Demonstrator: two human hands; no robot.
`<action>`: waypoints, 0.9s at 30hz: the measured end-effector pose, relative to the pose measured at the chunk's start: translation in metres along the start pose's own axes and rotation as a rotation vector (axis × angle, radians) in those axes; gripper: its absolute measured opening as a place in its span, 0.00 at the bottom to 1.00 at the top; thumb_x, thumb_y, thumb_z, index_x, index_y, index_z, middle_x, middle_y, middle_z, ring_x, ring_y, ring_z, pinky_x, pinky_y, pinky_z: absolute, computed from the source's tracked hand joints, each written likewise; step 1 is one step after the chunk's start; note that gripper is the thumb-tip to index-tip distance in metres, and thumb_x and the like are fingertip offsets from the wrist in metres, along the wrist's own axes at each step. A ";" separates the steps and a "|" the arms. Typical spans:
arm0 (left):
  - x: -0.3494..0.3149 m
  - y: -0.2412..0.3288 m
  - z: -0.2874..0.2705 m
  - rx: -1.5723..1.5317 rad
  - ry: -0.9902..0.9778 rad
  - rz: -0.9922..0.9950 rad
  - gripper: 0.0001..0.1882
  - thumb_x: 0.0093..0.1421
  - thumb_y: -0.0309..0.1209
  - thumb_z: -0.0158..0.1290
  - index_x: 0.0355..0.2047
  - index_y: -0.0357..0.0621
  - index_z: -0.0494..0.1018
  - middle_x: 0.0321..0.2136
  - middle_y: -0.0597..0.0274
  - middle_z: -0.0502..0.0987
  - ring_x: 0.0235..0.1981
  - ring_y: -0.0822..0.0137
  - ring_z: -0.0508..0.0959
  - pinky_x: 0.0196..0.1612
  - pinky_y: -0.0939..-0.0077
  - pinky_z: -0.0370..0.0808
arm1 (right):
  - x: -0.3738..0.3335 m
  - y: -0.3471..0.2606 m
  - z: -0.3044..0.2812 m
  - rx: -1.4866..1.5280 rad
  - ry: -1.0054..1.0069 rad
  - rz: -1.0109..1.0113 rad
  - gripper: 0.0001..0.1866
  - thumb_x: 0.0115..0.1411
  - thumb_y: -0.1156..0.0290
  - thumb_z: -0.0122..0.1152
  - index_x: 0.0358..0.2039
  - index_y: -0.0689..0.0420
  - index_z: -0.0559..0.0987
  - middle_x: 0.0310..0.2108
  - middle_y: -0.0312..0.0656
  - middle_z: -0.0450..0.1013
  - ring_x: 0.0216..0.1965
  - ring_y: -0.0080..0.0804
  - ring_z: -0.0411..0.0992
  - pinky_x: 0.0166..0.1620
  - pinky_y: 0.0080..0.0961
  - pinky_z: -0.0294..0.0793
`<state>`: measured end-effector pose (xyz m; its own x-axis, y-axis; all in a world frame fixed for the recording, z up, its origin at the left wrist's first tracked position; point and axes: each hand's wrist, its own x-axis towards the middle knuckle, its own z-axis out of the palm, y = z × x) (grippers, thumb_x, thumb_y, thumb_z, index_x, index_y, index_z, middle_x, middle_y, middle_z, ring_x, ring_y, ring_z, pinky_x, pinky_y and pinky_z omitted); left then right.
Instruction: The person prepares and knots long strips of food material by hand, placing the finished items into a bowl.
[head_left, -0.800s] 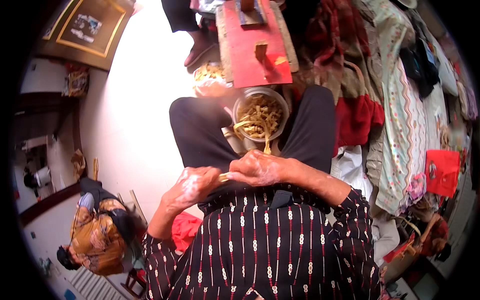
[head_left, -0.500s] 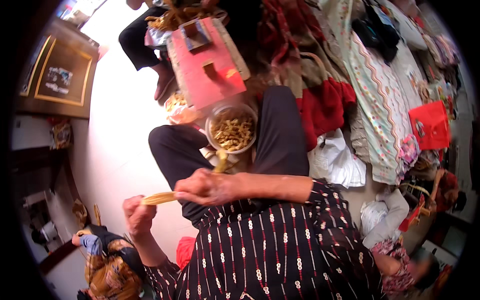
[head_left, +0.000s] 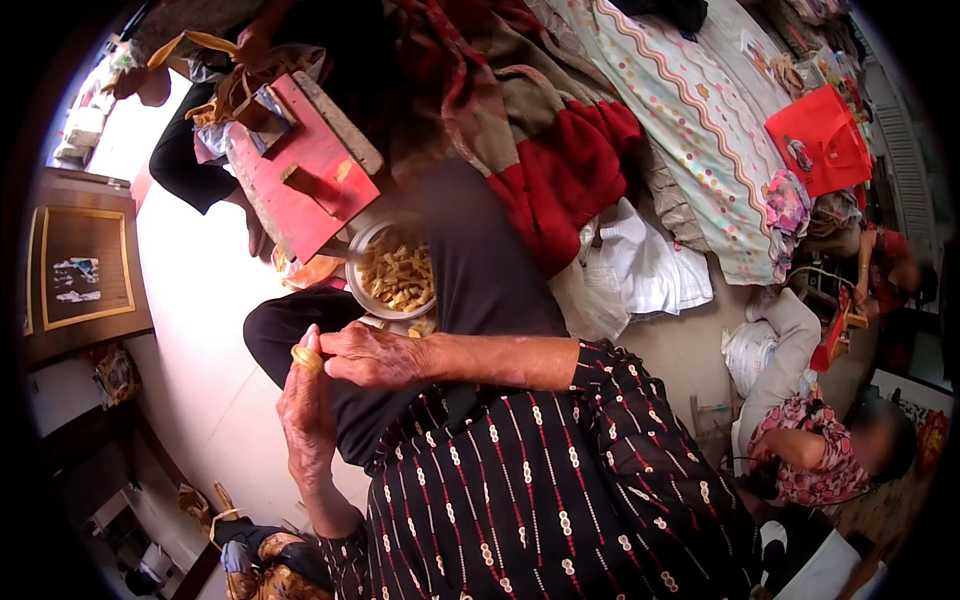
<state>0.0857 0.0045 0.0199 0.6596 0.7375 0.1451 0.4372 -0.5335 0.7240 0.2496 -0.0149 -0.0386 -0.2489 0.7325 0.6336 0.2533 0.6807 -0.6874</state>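
Note:
Over my left thigh both hands meet at a flat, pale yellow strip (head_left: 306, 357), now looped into a small coil at the fingertips. My left hand (head_left: 303, 415) points upward with the coil around or against its fingertips; which of the two I cannot tell. My right hand (head_left: 375, 355) is closed beside it, its fingers pressed at the coil's edge. A round clear tub (head_left: 352, 290) stands between my knees, full of short yellow-brown folded pieces (head_left: 397, 270). Another yellowish piece (head_left: 422, 327) shows just below the tub, partly hidden.
Beyond the tub is a red board (head_left: 290, 215) with a wooden block (head_left: 310, 188) on it. Another person's hand (head_left: 150, 85) holds a long strip at upper left. A red and tan blanket (head_left: 570, 160) hangs at the right, above a white cloth (head_left: 655, 265).
The strip was stretched between my hands; now it is wound into a small coil and my hands have come together. The view has turned, with the tub and board shifting left.

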 end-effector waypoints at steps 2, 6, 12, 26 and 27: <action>0.005 0.009 0.005 0.068 -0.049 -0.017 0.25 0.56 0.10 0.44 0.55 0.35 0.65 0.54 0.47 0.69 0.54 0.54 0.71 0.55 0.65 0.68 | -0.008 0.001 -0.007 -0.002 -0.025 0.012 0.10 0.56 0.71 0.49 0.28 0.66 0.71 0.27 0.52 0.67 0.24 0.47 0.70 0.28 0.38 0.69; 0.014 0.016 0.013 0.086 -0.123 -0.026 0.21 0.53 0.12 0.49 0.49 0.33 0.68 0.48 0.46 0.72 0.48 0.52 0.75 0.50 0.69 0.72 | -0.013 -0.011 -0.004 0.395 0.094 0.489 0.15 0.63 0.65 0.44 0.38 0.65 0.73 0.30 0.55 0.71 0.34 0.50 0.73 0.37 0.36 0.71; 0.021 -0.001 0.023 0.154 -0.110 0.191 0.14 0.52 0.14 0.51 0.41 0.30 0.71 0.39 0.43 0.75 0.38 0.45 0.77 0.39 0.64 0.75 | -0.015 -0.008 -0.022 0.497 0.067 0.637 0.22 0.64 0.56 0.44 0.38 0.66 0.74 0.31 0.57 0.74 0.36 0.48 0.75 0.38 0.33 0.71; 0.019 -0.010 0.028 0.147 -0.157 0.079 0.14 0.57 0.16 0.49 0.45 0.32 0.71 0.39 0.47 0.75 0.39 0.50 0.77 0.42 0.65 0.73 | -0.027 0.000 -0.006 0.430 0.319 0.597 0.24 0.60 0.59 0.45 0.15 0.66 0.65 0.13 0.57 0.62 0.15 0.43 0.65 0.24 0.39 0.63; 0.018 -0.008 0.028 0.165 -0.168 0.099 0.14 0.57 0.16 0.49 0.45 0.32 0.71 0.39 0.46 0.75 0.40 0.49 0.77 0.42 0.65 0.73 | -0.028 0.000 -0.008 0.445 0.275 0.582 0.24 0.60 0.58 0.45 0.17 0.66 0.66 0.15 0.57 0.63 0.16 0.43 0.65 0.25 0.38 0.63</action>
<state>0.1114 0.0100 -0.0021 0.7902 0.6067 0.0860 0.4503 -0.6701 0.5900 0.2641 -0.0354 -0.0532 0.0640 0.9862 0.1530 -0.1413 0.1607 -0.9768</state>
